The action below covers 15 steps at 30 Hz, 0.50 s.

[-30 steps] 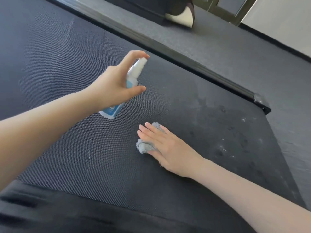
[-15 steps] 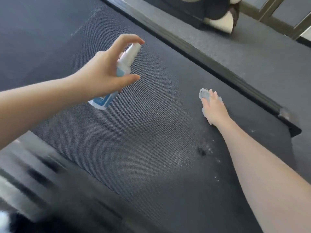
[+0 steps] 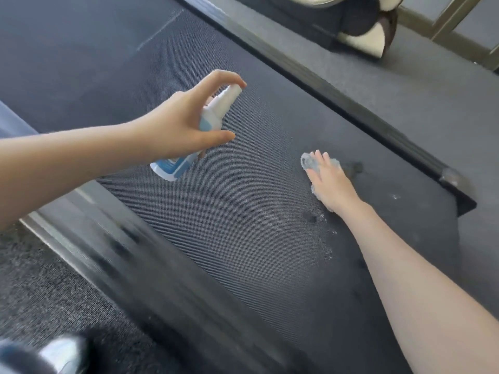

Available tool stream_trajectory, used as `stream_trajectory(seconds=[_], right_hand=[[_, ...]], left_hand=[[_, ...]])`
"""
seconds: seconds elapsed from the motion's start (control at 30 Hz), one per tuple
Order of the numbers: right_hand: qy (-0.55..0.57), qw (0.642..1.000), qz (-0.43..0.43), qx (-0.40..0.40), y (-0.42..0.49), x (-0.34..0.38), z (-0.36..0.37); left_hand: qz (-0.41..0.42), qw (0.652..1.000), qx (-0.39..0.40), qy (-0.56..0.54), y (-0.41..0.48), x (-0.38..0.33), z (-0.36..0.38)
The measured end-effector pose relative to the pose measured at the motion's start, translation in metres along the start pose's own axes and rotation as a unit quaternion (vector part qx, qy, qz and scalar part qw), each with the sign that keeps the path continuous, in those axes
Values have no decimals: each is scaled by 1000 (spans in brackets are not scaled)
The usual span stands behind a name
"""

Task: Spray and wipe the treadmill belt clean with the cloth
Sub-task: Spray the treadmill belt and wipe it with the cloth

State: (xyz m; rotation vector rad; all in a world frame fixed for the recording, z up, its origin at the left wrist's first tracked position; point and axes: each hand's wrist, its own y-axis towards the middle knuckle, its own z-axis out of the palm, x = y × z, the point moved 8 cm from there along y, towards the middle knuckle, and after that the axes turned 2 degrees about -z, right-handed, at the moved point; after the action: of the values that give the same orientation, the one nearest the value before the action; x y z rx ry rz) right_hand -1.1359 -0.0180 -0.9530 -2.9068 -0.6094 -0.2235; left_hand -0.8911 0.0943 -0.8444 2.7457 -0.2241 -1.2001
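Quick update on the wipe. A sec ago the R hand (image 3: 332,184) had the cloth (image 3: 307,161) mid belt (image 3: 216,225), close in. Now it's pushed way out across the belt, near the far rail (image 3: 324,85) but not touching it. Over the last half sec it barely shifted vs the rail, so imo that stroke is about at its end.

R fingers are laid out pretty much straight and flat on top of the cloth, pressing it down rather than gripping it. The cloth is bunched under the fingers and palm and pokes out past the fingertips.

L hand (image 3: 175,130) hasn't rly changed. It's up over the belt, thumb and fingers wrapped round the bottle (image 3: 213,114), index finger hooked over the nozzle, tip aimed at the far side. Can't tell if it's actually pressing, no mist visible.

What it means for the job: there's a patch of drops (image 3: 310,217) plus a dark wet spot on the belt just behind the R wrist, on the near side. Another dark smear sits right beside the cloth on the rail side. So the spray's down but that bit isn't wiped dry yet. My guess is the next pass has to come back through those drops. The belt further up looks dry and untouched, so prob less than half done.
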Motion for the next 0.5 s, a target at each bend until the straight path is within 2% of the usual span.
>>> stream_trajectory(seconds=[0.1, 0.17, 0.33, 0.43, 0.5], right_hand=[[52, 995, -86, 16, -32, 52, 5], [57, 985, -159, 22, -55, 91, 19], [-15, 941, -337, -11, -111, 188, 55], [-8, 929, -367, 40, -127, 199, 62], [-32, 928, -372, 21, -130, 190, 59]], left_hand=[[5, 999, 49, -1, -4, 2, 3], [19, 998, 51, 7, -7, 4, 1], [41, 999, 27, 9, -7, 19, -4], [49, 998, 31, 12, -8, 25, -4], [57, 998, 33, 12, -8, 26, -4]])
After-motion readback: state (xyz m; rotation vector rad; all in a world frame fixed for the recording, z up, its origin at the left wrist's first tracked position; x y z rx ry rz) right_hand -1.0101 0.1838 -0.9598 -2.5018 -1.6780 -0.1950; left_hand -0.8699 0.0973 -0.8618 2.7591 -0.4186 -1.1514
